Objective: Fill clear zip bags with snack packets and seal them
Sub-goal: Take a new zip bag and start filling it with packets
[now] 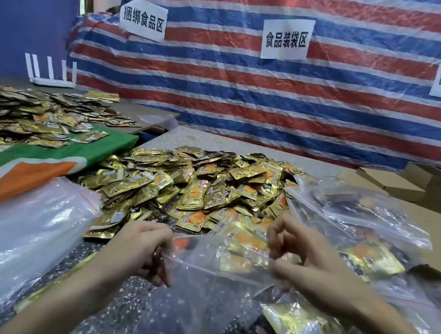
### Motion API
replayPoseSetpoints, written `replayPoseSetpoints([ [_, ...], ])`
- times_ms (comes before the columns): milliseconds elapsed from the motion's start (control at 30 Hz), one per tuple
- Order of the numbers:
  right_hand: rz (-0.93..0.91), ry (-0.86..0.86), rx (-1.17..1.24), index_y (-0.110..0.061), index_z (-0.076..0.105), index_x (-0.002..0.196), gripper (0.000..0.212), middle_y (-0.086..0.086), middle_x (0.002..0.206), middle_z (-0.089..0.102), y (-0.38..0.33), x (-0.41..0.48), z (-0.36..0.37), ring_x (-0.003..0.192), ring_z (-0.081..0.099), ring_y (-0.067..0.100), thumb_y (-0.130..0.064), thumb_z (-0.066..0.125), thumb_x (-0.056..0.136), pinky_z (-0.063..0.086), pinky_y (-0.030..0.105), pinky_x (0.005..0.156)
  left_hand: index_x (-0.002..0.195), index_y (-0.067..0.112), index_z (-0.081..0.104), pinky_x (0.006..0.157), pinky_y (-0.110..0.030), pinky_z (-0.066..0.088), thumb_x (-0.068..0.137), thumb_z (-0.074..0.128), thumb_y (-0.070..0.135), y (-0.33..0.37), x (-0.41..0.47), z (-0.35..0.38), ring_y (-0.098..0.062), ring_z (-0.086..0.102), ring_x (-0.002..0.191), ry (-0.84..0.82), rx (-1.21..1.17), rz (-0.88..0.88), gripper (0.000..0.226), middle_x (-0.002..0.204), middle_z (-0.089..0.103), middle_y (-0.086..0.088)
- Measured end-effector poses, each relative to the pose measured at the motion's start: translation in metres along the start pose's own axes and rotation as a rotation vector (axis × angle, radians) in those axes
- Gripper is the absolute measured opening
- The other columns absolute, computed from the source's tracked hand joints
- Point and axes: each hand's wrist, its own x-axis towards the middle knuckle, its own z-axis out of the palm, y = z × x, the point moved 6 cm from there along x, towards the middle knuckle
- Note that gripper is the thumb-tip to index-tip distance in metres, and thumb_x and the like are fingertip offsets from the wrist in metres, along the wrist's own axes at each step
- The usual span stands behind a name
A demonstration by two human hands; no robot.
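While both hands are holding it up over the table, the clear zip bag is hanging between them by its top edge. The left hand is pinching the left corner with curled fingers, and the right hand is gripping the right corner between thumb and fingers. Gold packets are showing through the plastic, but I cannot tell whether they are inside this bag or behind it. Just beyond the hands, the heap of gold snack packets is spreading across the table. Right of the right hand, filled bags are piling up, packets showing inside them, and one more filled bag is lying just below that hand. Left of the left hand, a stack of empty bags is lying flat.
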Motion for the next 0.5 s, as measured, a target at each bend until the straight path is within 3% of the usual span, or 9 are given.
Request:
replayPoseSetpoints([
  [67,-0.187,-0.052,-0.185,-0.04,0.063,0.102,0.033,-0.01,0.112,0.057,-0.015,-0.003,0.009,0.08,0.057,0.013,-0.025,0.053,0.075,0.049,0.028,0.059,0.062,0.011,0.058,0.043,-0.023,0.044,0.081,0.049,0.002,-0.006,0.005,0.006,-0.025,0.057,0.044,-0.037,-0.064,-0.061,0.023,0.06,0.061,-0.023],
  [133,-0.308,-0.155,-0.272,-0.037,0.07,0.105,0.042,-0.023,0.131,0.051,-0.024,-0.006,0.018,0.094,0.058,0.01,-0.026,0.044,0.074,0.044,0.018,0.063,0.079,0.001,0.057,0.043,-0.024,0.046,0.083,0.046,0.003,-0.012,0.009,0.01,-0.028,0.058,0.046,-0.064,-0.124,-0.114,0.012,0.06,0.057,-0.022],
  [267,-0.437,-0.286,-0.497,-0.032,0.076,0.096,0.033,-0.031,0.137,0.047,-0.03,-0.01,0.03,0.121,0.05,-0.005,-0.016,0.051,0.08,0.037,0.019,0.088,0.099,-0.009,0.061,0.041,-0.025,0.046,0.087,0.044,0.005,-0.018,0.014,0.018,-0.03,0.059,0.048,-0.119,-0.205,-0.163,0.025,0.068,0.054,-0.022],
  [333,-0.484,-0.301,-0.506,-0.033,0.075,0.095,0.021,-0.029,0.143,0.043,-0.033,-0.014,0.034,0.12,0.052,-0.003,-0.032,0.056,0.089,0.04,0.023,0.09,0.104,-0.008,0.06,0.044,-0.029,0.051,0.088,0.045,0.005,-0.018,0.018,0.02,-0.026,0.056,0.05,-0.132,-0.273,-0.163,0.025,0.068,0.057,-0.016],
  [400,-0.501,-0.296,-0.496,-0.035,0.073,0.094,0.022,-0.026,0.146,0.04,-0.033,-0.017,0.036,0.113,0.054,-0.005,-0.046,0.055,0.091,0.041,0.02,0.093,0.107,-0.009,0.06,0.05,-0.034,0.056,0.088,0.045,0.005,-0.021,0.024,0.02,-0.023,0.057,0.051,-0.129,-0.337,-0.169,0.028,0.067,0.061,-0.012],
  [500,-0.568,-0.206,-0.567,-0.036,0.068,0.094,0.009,-0.026,0.133,0.05,-0.032,-0.014,0.035,0.099,0.058,-0.008,-0.03,0.062,0.091,0.039,0.012,0.098,0.093,-0.001,0.065,0.051,-0.031,0.053,0.088,0.057,0.012,-0.019,0.035,0.014,-0.02,0.057,0.055,-0.14,-0.389,-0.131,0.016,0.069,0.062,-0.009],
])
